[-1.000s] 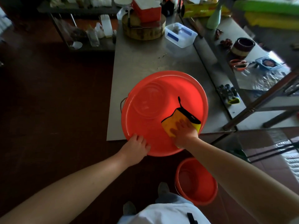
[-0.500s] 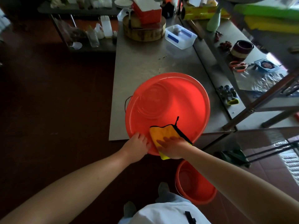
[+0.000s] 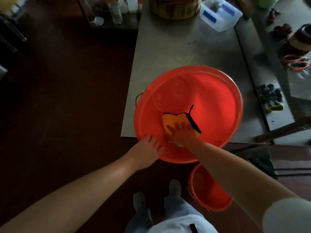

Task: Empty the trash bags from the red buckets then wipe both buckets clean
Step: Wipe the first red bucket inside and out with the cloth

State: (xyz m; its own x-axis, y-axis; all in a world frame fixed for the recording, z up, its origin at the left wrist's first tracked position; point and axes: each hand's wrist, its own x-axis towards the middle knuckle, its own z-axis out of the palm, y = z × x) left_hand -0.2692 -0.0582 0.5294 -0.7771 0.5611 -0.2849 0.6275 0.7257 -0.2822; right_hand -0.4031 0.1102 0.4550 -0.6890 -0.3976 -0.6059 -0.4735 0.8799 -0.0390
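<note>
Head view. Large red bucket [image 3: 210,106] sits at the table's [image 3: 168,47] near edge; second red bucket [image 3: 207,190] stands on the floor. Right hand [image 3: 180,133], fingers spread, presses a yellow cloth [image 3: 175,119] against the large bucket's inner wall. Left hand [image 3: 148,149] apparently grips its near rim.

A steel table [image 3: 176,52] stands on a dark floor [image 3: 67,98]. At its far end sit a round wooden block [image 3: 175,9] and, just right of it, a clear plastic container [image 3: 220,14] with blue parts. Clear bottles [image 3: 116,12] crowd a lower shelf to the left. A striped pot [image 3: 299,39] stands on the adjoining surface at right.
</note>
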